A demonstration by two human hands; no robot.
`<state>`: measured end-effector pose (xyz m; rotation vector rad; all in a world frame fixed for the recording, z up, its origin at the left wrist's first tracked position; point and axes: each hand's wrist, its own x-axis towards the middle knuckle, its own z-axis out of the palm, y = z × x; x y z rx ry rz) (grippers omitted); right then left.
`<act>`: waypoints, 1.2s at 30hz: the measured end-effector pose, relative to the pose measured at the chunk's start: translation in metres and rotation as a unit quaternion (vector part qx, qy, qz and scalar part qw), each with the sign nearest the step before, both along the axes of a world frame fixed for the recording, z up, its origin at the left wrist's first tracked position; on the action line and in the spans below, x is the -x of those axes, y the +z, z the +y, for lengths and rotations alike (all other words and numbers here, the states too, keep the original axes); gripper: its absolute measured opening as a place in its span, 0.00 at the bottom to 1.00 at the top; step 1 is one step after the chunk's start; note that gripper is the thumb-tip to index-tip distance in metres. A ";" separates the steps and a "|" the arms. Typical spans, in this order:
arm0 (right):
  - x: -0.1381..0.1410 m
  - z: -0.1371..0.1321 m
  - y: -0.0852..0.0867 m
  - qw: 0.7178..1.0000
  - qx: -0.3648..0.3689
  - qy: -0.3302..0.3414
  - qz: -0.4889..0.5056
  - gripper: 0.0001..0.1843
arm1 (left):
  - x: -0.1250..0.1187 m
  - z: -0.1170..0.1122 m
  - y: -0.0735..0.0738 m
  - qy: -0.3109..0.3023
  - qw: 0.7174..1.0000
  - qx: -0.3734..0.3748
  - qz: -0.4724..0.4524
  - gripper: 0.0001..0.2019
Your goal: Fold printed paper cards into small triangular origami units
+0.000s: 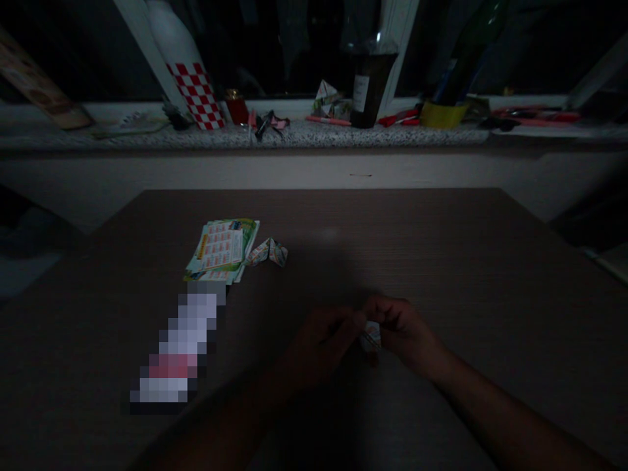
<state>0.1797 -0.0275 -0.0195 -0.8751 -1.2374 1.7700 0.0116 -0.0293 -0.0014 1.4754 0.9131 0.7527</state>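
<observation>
Both my hands meet low over the brown table [441, 248] in dim light. My left hand [321, 340] and my right hand [405, 330] pinch a small folded piece of printed paper [371, 337] between their fingertips. To the upper left lies a stack of printed green-and-orange paper sheets [222, 250], and beside it a small folded paper shape [267, 252]. A blurred-out long object [179, 350] lies left of my left hand.
Behind the table runs a speckled windowsill [314, 136] holding a white bottle with red-white checks [189, 65], a dark glass bottle [369, 78], a green bottle [471, 46] over a yellow tape roll [444, 114], a red cup [237, 106], another folded paper [328, 98] and pens.
</observation>
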 end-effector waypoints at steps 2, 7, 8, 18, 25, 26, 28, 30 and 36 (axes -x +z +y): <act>0.001 -0.001 -0.002 0.999 0.022 0.017 0.032 0.19 | 0.000 -0.001 0.002 -0.041 0.999 0.008 -0.011 0.26; 0.003 -0.004 -0.008 0.993 0.054 0.061 0.090 0.23 | -0.002 -0.003 0.005 -0.079 0.994 0.053 -0.050 0.29; 0.004 -0.004 -0.009 0.992 0.056 0.061 0.095 0.23 | -0.002 -0.003 0.004 -0.079 0.994 0.059 -0.053 0.29; 0.000 -0.006 0.002 0.995 -0.001 0.082 0.053 0.15 | -0.001 0.001 -0.003 0.056 0.994 0.063 -0.074 0.28; 0.000 -0.008 0.004 0.992 -0.096 0.047 -0.061 0.16 | -0.001 0.000 -0.001 0.087 0.996 -0.027 -0.009 0.26; 0.000 -0.008 0.004 0.991 -0.107 0.038 -0.074 0.18 | -0.001 -0.001 -0.001 0.090 0.995 -0.039 0.002 0.27; 0.000 -0.008 0.004 0.989 -0.117 0.023 -0.089 0.21 | -0.001 -0.003 -0.002 0.097 0.993 -0.064 0.017 0.26; 0.000 -0.009 0.005 0.988 -0.124 0.010 -0.092 0.23 | -0.001 -0.004 -0.002 0.098 0.991 -0.085 0.021 0.25; -0.001 -0.013 0.006 0.987 -0.133 -0.024 -0.085 0.23 | 0.002 -0.003 0.000 0.050 0.995 -0.086 0.005 0.26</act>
